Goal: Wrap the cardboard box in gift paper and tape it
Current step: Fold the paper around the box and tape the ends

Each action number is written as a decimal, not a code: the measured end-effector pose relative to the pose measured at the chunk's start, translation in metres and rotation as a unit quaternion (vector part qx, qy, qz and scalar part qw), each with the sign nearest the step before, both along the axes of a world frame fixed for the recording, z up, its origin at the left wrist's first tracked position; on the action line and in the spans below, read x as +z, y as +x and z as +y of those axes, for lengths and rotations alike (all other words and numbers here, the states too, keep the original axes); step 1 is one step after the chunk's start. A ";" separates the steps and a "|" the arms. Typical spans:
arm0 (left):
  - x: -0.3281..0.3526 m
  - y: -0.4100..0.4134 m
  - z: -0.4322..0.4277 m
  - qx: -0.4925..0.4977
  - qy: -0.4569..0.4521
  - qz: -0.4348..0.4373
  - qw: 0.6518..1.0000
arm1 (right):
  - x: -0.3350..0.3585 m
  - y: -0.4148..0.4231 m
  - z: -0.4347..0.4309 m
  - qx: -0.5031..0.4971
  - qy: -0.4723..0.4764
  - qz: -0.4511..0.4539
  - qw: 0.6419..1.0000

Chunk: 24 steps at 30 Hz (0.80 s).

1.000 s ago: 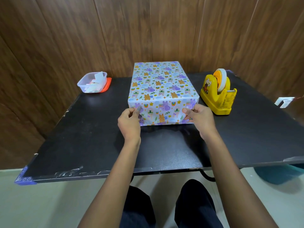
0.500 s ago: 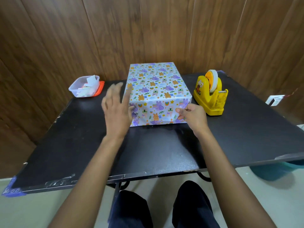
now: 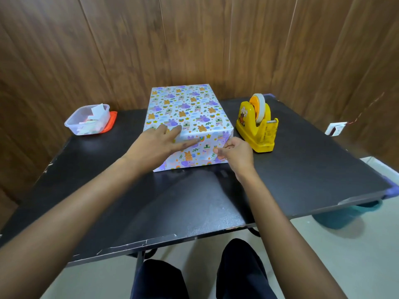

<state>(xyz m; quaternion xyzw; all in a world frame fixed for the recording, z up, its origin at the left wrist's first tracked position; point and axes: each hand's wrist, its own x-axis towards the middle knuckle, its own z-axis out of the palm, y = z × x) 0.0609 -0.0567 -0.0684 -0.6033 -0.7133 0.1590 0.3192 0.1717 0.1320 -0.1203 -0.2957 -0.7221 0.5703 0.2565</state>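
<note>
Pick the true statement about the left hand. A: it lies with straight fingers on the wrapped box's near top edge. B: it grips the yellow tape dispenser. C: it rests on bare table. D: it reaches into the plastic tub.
A: the left hand lies with its fingers straight across the near top edge of the wrapped box.

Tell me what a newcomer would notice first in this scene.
The wrapped box in bright animal-print paper, at the far middle of the black table, draws the eye first; the left hand lies flat on its near top edge while the right hand pinches at its near face. Next comes the yellow tape dispenser just right of the box.
</note>
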 end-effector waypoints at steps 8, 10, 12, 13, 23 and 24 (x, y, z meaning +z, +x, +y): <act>-0.001 0.001 0.009 0.059 -0.084 0.073 0.992 | -0.001 -0.008 -0.002 -0.063 0.000 -0.029 0.998; -0.001 0.004 0.009 0.062 -0.085 0.072 0.992 | -0.003 -0.008 -0.002 -0.092 0.039 -0.079 0.992; -0.001 0.004 0.009 0.059 -0.080 0.084 0.992 | -0.005 -0.006 -0.004 -0.109 0.100 -0.118 0.982; -0.001 0.003 0.009 0.056 -0.078 0.090 0.991 | -0.005 -0.003 -0.005 -0.111 0.129 -0.127 0.977; 0.000 0.010 0.009 0.085 -0.099 0.071 0.989 | -0.006 0.008 -0.008 -0.035 0.297 -0.181 0.937; 0.002 0.010 0.009 0.089 -0.099 0.069 0.989 | -0.004 0.009 -0.006 -0.024 0.271 -0.175 0.946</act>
